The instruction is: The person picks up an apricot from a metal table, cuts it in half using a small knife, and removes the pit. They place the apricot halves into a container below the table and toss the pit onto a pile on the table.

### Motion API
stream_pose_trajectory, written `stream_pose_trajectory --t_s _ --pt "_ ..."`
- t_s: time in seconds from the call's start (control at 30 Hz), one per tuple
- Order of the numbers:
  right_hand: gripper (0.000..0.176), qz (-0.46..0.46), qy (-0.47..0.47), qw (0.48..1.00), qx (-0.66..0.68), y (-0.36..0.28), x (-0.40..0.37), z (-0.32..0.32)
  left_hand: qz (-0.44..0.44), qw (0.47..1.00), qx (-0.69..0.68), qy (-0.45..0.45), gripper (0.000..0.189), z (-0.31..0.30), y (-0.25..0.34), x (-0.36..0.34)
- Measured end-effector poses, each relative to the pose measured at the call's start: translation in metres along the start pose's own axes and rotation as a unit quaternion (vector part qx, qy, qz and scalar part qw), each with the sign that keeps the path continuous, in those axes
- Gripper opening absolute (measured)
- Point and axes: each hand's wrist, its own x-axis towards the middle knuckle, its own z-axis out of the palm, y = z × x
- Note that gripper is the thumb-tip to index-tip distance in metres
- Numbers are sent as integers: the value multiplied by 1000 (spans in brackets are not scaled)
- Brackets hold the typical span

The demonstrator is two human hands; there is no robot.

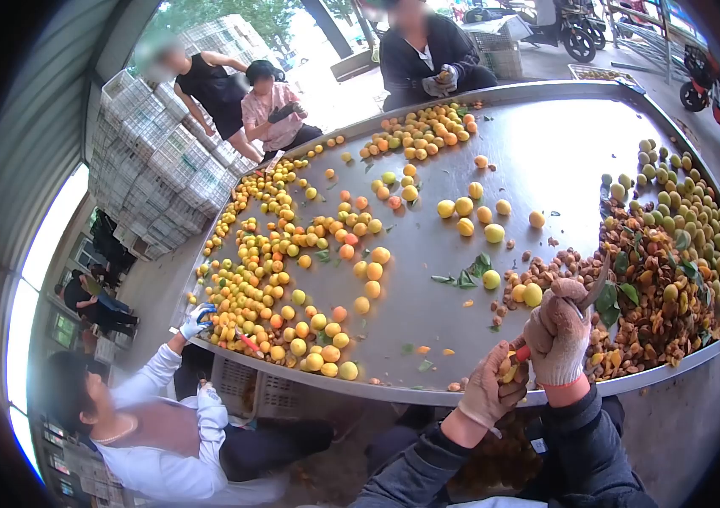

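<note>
My right hand (556, 332), in a soiled glove, is closed in a fist around a curved knife (598, 286). A red end, which looks like its handle, shows between my two hands. Just left of it, my gloved left hand (492, 388) is closed on an apricot (509, 372), mostly hidden by the fingers. Both hands are over the table's near edge. Beyond my right fist lie two yellow apricots (532, 295) and scattered brown pits (546, 273). To the right rises a heap of split apricot pieces (643, 317) with leaves.
A raised rim (394, 393) borders the metal table (427, 279). Many apricots (275, 262) cover its left side, and greenish ones (698, 203) line the right. A person in white (165, 432) sits at left, others sit behind. Crates (152, 152) are stacked at back left.
</note>
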Motion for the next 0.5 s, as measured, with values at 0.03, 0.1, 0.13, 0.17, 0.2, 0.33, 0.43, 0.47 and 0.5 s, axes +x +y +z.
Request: stream_pose_trajectory --t_s 0.03,0.1,0.13,0.17,0.2,0.33,0.43,0.47,0.5 --pt "15 -6 -29 1000 7 -1 0 0 5 1000 0 0 33 -3 0 -1" --pt "14 5 -33 999 8 -2 0 0 -61 988 -87 -111 32 -14 -2 0" --pt "14 5 -18 1000 13 0 0 -2 -58 988 -87 -113 32 -17 -3 0" --pt "13 5 -3 1000 18 1 1 -3 -59 986 -103 -121 32 -18 -5 2" --pt "13 5 -5 1000 18 1 1 -3 -62 983 -118 -128 31 -19 -5 3" --pt "14 16 22 999 39 1 4 -4 -69 976 -139 -152 30 -18 -6 7" --pt "17 20 79 995 58 2 6 -6 -58 982 -120 -135 28 -15 -6 6" --pt "18 21 101 992 68 2 7 -5 -48 986 -111 -114 27 -13 -5 5" --pt "18 21 98 993 68 1 8 -4 -38 990 -103 -92 26 -11 -5 3"
